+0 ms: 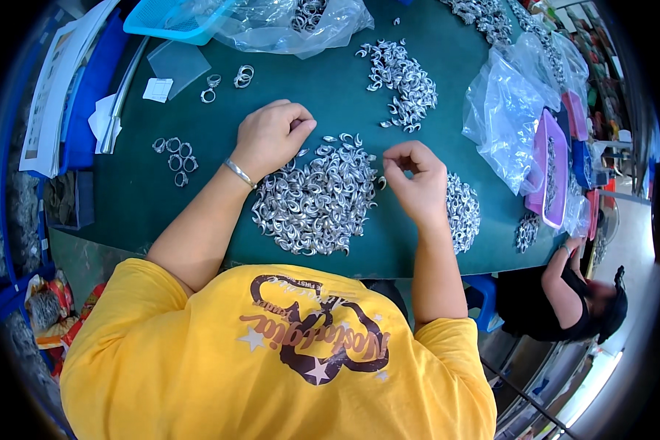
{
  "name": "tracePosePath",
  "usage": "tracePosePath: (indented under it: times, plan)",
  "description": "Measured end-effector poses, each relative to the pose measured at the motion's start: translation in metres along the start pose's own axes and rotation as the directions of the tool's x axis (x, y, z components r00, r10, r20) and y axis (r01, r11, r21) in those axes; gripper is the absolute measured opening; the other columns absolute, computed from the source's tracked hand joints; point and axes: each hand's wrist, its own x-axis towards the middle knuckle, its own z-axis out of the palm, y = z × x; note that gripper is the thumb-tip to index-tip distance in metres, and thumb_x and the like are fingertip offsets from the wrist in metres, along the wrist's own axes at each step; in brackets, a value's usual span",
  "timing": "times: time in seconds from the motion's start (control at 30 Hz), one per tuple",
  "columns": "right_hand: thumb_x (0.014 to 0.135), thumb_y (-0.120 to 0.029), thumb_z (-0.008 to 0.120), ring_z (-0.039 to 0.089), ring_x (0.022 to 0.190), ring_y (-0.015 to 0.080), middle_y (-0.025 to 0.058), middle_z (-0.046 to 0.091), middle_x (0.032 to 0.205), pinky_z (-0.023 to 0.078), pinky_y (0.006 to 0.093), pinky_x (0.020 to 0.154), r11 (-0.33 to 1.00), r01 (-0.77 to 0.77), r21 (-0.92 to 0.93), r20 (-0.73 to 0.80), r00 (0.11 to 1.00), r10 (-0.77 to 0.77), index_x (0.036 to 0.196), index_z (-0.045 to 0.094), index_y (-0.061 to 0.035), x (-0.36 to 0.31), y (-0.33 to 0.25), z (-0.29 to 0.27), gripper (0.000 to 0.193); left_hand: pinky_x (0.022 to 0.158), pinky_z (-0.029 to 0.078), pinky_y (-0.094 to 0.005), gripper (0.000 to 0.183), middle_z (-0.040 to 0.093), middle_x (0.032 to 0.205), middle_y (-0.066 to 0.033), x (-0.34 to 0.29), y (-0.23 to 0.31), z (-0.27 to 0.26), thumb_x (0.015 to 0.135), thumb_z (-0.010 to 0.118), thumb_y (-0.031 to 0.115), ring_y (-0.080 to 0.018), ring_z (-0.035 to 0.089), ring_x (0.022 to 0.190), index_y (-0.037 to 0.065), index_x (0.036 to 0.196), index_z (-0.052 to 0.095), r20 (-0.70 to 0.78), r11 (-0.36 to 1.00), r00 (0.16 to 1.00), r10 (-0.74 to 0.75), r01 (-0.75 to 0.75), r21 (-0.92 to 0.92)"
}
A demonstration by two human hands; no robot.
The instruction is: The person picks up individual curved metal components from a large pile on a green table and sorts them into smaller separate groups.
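Observation:
A broad pile of small silver crescent-shaped metal pieces (315, 198) lies on the green table between my two hands. My left hand (270, 139), with a bangle at the wrist, rests at the pile's far left edge. Its fingers are curled in with the thumb against them; whatever they hold is hidden. To the right of the pile, my right hand (420, 180) has thumb and forefinger brought together in a pinch. One loose crescent piece (382, 182) shows just by its fingertips; I cannot tell whether anything is between them.
More crescent pieces form a far heap (407, 84) and a heap beside my right wrist (462, 213). Several rings (174, 158) lie at left. A blue basket (172, 20) and plastic bags (502, 110) sit around, with a pink tray (539, 169) at right. Another person (565, 293) works at far right.

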Motion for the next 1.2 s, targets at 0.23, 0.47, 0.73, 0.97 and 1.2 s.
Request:
tracePosePath:
  times: [0.23,0.47,0.73,0.97,1.2]
  plan:
    - [0.078,0.006,0.061,0.064,0.074,0.0291,0.014,0.065,0.088,0.052,0.0342,0.067,0.972,0.067,-0.224,-0.033,0.997,-0.076,0.088,0.067,0.0003,0.006,0.009,-0.008,0.013,0.06,0.046,-0.0332,0.013,0.061,0.077,-0.0053,0.0,-0.002,0.002,0.085,0.066,0.021,-0.0221,0.06,0.067,0.008,0.085,0.069,-0.024,1.0,0.999,0.031,-0.031,-0.006]
    - [0.077,0.003,0.066,0.063,0.078,0.0338,0.0136,0.064,0.087,0.052,0.0378,0.071,0.947,0.202,-0.25,0.025,0.979,-0.202,0.09,0.068,-0.0013,0.009,0.013,0.011,0.013,0.062,0.047,-0.0332,0.013,0.062,0.079,-0.0058,0.001,0.003,-0.001,0.085,0.066,0.021,-0.0232,0.062,0.07,0.008,0.085,0.069,0.013,1.0,1.0,-0.02,0.02,0.005]
    - [0.076,0.005,0.067,0.064,0.073,0.0308,0.0135,0.065,0.084,0.052,0.037,0.066,0.96,0.146,-0.238,0.107,0.987,-0.124,0.087,0.068,-0.0006,0.008,0.005,-0.023,0.012,0.064,0.048,-0.0334,0.013,0.064,0.081,-0.0064,0.0,0.001,-0.001,0.085,0.066,0.021,-0.0241,0.063,0.074,0.008,0.086,0.07,0.013,1.0,1.0,-0.004,0.004,0.002]
    - [0.079,-0.003,0.067,0.062,0.069,0.0349,0.0155,0.064,0.078,0.051,0.0417,0.065,0.898,0.048,-0.436,0.113,0.994,0.001,0.081,0.066,-0.0002,-0.013,0.011,-0.023,0.003,0.062,0.049,-0.0371,0.013,0.063,0.079,-0.0043,0.001,-0.001,0.0,0.084,0.065,0.024,-0.0252,0.063,0.072,0.012,0.082,0.07,0.005,1.0,1.0,-0.014,0.014,0.0]
    - [0.071,0.002,0.07,0.06,0.086,0.0321,0.0116,0.063,0.091,0.049,0.0397,0.077,0.818,0.383,-0.429,0.277,0.918,-0.285,0.085,0.067,-0.0015,-0.01,0.011,-0.027,0.015,0.062,0.047,-0.0329,0.012,0.062,0.079,-0.006,0.001,0.001,-0.001,0.085,0.066,0.02,-0.0231,0.062,0.07,0.008,0.086,0.069,0.015,1.0,1.0,-0.016,0.016,0.008]
